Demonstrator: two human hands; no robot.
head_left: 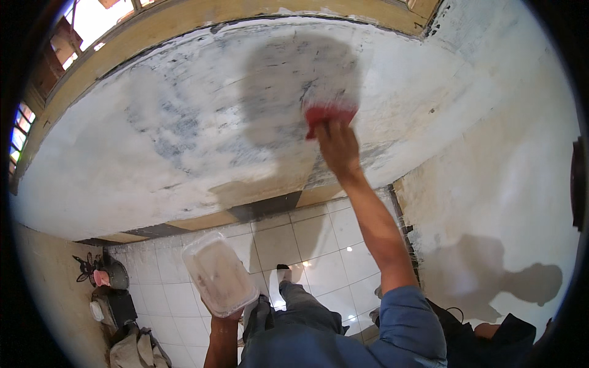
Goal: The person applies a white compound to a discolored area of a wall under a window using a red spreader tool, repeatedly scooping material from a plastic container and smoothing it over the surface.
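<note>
My right hand [337, 146] reaches up to the wall and grips a wide red-handled brush [330, 115]. Its pale bristle end is smeared by motion and seems to meet the wall surface [202, 116], which is coated in patchy white over dark grey. Low on the left, my left hand [228, 316] supports a clear rectangular plastic tub [221, 276] from beneath. Whitish residue or liquid shows inside the tub; how deep it is I cannot tell. Most of the left hand's fingers are hidden behind the tub.
A yellowish window frame [165, 27] runs above the wall. White floor tiles [319, 236] lie below, around my legs. Bags and a dark box [119, 306] stand at the lower left. At the lower right is another person in dark clothing [506, 340], beside the pale right wall [491, 184].
</note>
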